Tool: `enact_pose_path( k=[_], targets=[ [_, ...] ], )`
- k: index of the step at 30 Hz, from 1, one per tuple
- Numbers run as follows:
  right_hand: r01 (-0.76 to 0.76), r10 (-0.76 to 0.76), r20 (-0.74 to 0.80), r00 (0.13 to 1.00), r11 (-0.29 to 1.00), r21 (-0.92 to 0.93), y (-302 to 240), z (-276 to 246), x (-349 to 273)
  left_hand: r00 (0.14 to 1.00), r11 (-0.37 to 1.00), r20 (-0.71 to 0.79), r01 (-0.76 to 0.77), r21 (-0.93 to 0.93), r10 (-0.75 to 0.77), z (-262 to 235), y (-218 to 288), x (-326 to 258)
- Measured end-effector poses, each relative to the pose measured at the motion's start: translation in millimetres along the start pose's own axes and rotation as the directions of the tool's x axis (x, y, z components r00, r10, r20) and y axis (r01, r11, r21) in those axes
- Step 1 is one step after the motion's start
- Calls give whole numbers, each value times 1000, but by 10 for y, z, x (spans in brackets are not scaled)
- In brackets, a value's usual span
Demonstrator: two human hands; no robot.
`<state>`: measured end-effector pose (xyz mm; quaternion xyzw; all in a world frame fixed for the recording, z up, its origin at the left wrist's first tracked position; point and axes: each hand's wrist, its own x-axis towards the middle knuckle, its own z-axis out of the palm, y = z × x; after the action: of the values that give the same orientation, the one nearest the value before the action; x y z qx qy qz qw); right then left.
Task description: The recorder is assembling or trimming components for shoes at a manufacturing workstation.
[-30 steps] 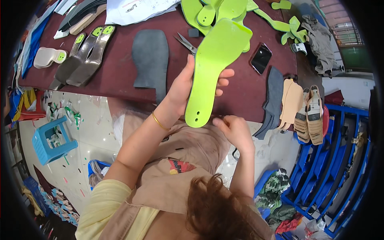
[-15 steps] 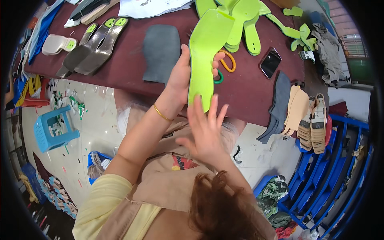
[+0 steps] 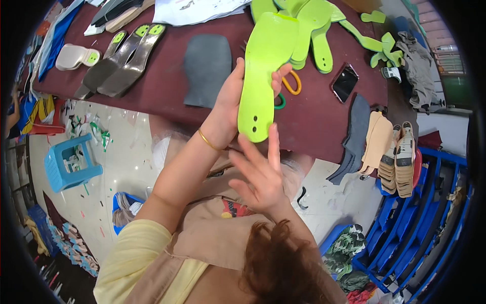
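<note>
Lime-green, flat, sole-shaped piece [image 3: 260,76]: raised over the near edge of the maroon tabletop [image 3: 316,124], long axis pointing away from the body, far end leaning slightly right. Left hand [image 3: 229,104]: clasped across its middle, thumb and fingertips at opposite edges. Right hand [image 3: 262,178]: empty, fingers spread, nearest the narrow end; contact cannot be told. Appearance: broad far end, narrower rounded near end, two dark holes.

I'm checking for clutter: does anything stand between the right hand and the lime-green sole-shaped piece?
Nothing visible does. The right hand has its fingertips by the two-holed lower end of the lime-green sole-shaped piece, contact unclear; the left hand holds it higher up.
</note>
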<state>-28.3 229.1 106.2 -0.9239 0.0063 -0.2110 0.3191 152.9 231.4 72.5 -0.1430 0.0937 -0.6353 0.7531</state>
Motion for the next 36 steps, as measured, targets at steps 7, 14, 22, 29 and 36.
enact_pose_path(
  k=[7,14,22,29,36],
  targets=[
    [45,10,-244,970,975,219,215,-242,57,981,880,125,191,-435,-151,-34,44,-30],
    [16,-5,-146,989,997,75,-8,74,141,962,797,147,272,-539,-229,-55,38,-81],
    [-226,571,-82,817,447,865,-23,-58,278,966,670,133,251,-699,-223,-24,-18,-57],
    [-198,537,-4,844,318,927,47,27,434,946,614,229,324,-720,-230,-152,-216,-113],
    [-153,595,-96,798,354,923,128,170,475,971,736,190,236,-635,-147,-270,-229,-142]
  ],
)
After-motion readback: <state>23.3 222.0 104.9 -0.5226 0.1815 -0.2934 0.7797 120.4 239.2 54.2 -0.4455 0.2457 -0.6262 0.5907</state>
